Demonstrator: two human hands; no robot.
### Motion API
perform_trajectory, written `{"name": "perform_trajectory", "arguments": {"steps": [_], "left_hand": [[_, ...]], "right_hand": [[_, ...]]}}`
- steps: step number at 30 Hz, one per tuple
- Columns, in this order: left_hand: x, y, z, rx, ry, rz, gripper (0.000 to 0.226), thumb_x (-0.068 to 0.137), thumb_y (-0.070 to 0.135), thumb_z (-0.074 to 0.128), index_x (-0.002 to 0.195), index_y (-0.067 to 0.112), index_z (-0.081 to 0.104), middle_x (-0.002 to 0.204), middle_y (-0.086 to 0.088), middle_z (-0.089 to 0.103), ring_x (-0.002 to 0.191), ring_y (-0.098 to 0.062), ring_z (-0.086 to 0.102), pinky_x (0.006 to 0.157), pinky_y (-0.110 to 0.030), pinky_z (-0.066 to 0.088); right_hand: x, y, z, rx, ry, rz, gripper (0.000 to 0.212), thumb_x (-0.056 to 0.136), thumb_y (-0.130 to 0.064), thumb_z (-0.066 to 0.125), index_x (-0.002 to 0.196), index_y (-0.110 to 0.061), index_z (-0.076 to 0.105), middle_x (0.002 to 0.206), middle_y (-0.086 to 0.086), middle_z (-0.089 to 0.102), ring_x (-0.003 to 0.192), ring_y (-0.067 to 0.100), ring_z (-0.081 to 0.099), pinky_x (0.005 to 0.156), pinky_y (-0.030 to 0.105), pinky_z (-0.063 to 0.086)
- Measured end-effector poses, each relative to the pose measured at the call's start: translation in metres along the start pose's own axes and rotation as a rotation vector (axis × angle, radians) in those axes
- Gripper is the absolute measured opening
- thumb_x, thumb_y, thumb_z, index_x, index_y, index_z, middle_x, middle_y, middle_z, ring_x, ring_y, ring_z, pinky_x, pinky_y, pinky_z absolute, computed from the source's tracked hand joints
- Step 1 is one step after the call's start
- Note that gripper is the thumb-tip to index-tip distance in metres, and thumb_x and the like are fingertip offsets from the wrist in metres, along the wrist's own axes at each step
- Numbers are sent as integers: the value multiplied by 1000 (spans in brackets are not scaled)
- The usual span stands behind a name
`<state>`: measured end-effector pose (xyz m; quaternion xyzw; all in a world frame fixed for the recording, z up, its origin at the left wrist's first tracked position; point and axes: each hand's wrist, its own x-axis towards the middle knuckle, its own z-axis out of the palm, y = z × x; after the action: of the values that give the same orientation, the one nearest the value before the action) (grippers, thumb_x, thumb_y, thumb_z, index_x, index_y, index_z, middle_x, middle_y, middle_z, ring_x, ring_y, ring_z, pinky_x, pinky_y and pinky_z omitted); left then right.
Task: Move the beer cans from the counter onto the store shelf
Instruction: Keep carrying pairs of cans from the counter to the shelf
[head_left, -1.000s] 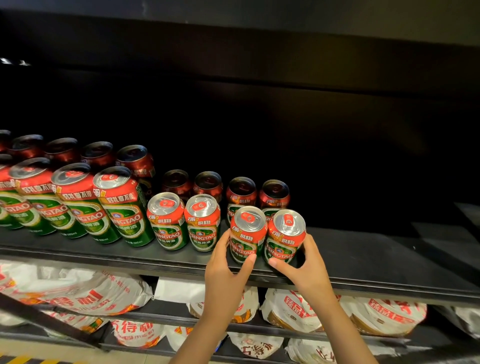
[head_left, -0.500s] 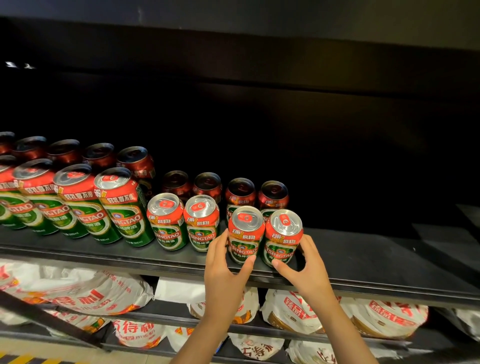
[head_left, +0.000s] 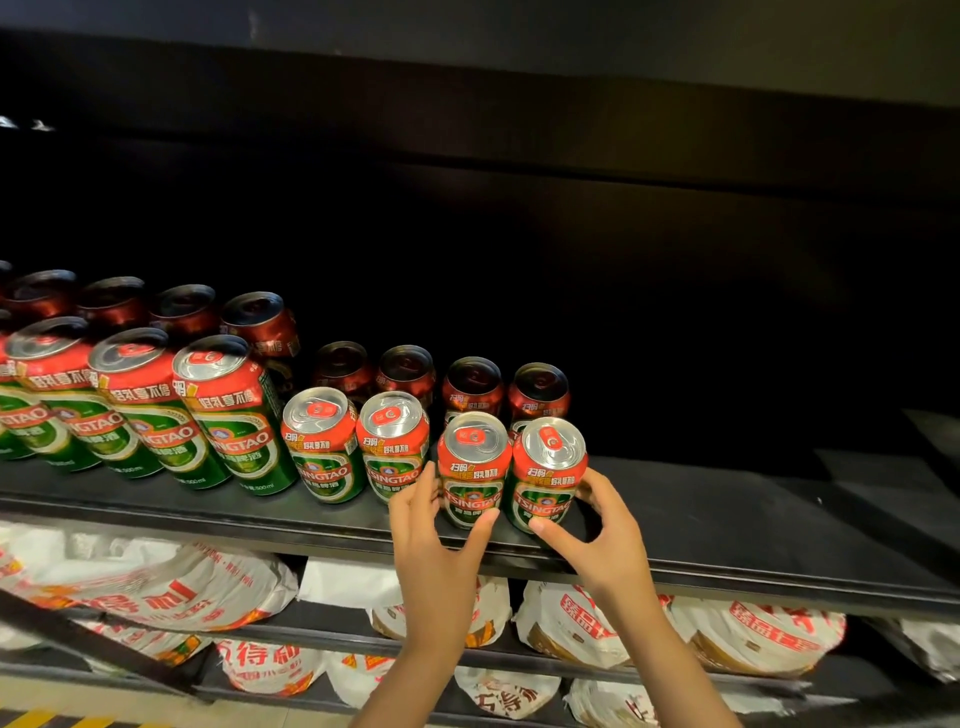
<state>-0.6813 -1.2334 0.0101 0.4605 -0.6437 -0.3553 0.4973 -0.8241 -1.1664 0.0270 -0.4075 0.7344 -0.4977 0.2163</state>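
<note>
Two short green-and-red Tsingtao cans stand side by side at the front of the black shelf (head_left: 727, 525). My left hand (head_left: 439, 540) holds the left can (head_left: 472, 467), thumb on its front and fingers on its left side. The right can (head_left: 548, 473) is held by my right hand (head_left: 597, 535), thumb low on its front and fingers curled round its right side. Both cans sit upright on the shelf, just right of two matching short cans (head_left: 358, 447).
Tall Tsingtao cans (head_left: 156, 410) fill the shelf's left part, with a darker back row of cans (head_left: 467, 384) behind. The shelf's right half is bare black board. White printed bags (head_left: 156, 587) lie on the lower shelves.
Both hands have slid the two cans a little farther back and left on the shelf, closer to the neighbouring short cans. The cans now stand more upright.
</note>
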Motion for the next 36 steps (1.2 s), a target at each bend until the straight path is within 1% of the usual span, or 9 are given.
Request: {"name": "perform_trajectory", "arguments": {"steps": [2,7,14,18,21,28,33,35,36], "left_hand": [[1,3,0,-54,25,-45,65,70,36,71,128,19,46,120,4,45,113,7,46,97,-20,44],[3,2,2,-42,50,-38,61,73,32,71,125,8,53,120,1,47,115,8,45,98,-24,44],[4,2,1,-41,56,-64,60,75,32,70,129,16,52,116,21,42,114,10,46,93,-5,39],[3,4,3,-57,61,-95,61,74,26,74,129,16,51,118,8,46,111,8,49,90,0,37],[5,5,4,-59,74,-109,60,73,24,76,127,14,51,117,5,48,109,2,52,91,-1,38],[5,6,4,-46,82,-74,56,73,22,75,122,9,54,114,3,50,108,-4,54,93,-5,40],[4,6,0,-9,51,19,54,73,17,75,121,4,53,115,-2,50,108,-5,53,96,-15,43],[3,3,-6,1,9,69,53,77,9,74,124,4,51,117,-1,48,111,-7,52,98,-21,44],[2,2,-9,5,-20,79,53,78,6,72,127,4,50,119,-1,48,113,-9,51,99,-23,44]], "right_hand": [[0,-2,2,10,0,-5,60,74,-25,78,111,-54,40,112,-32,50,105,-26,43,75,-5,36],[1,-3,6,16,-7,-26,58,77,-26,76,118,-51,42,114,-35,49,106,-26,43,77,-5,36],[0,-4,8,36,24,-17,60,77,-23,76,112,-56,40,110,-38,48,103,-30,41,74,-7,35],[-1,-2,8,40,17,-3,58,77,-26,76,119,-51,44,110,-39,47,101,-32,41,73,-7,35],[0,-3,8,38,9,-10,59,77,-28,75,128,-41,48,116,-36,50,106,-29,42,78,-7,35],[0,-2,10,-28,5,-46,60,79,-31,73,131,-43,44,117,-40,48,110,-28,41,84,-6,32],[-3,-6,11,-100,-2,-4,64,82,-30,71,135,-42,38,116,-41,44,104,-34,36,81,-10,28],[-5,-10,10,-114,-20,12,62,84,-29,69,135,-42,37,119,-39,46,108,-31,38,85,-6,31],[-7,-12,10,-128,-29,20,61,85,-31,67,136,-43,36,125,-35,47,113,-26,39,92,0,33]]}}
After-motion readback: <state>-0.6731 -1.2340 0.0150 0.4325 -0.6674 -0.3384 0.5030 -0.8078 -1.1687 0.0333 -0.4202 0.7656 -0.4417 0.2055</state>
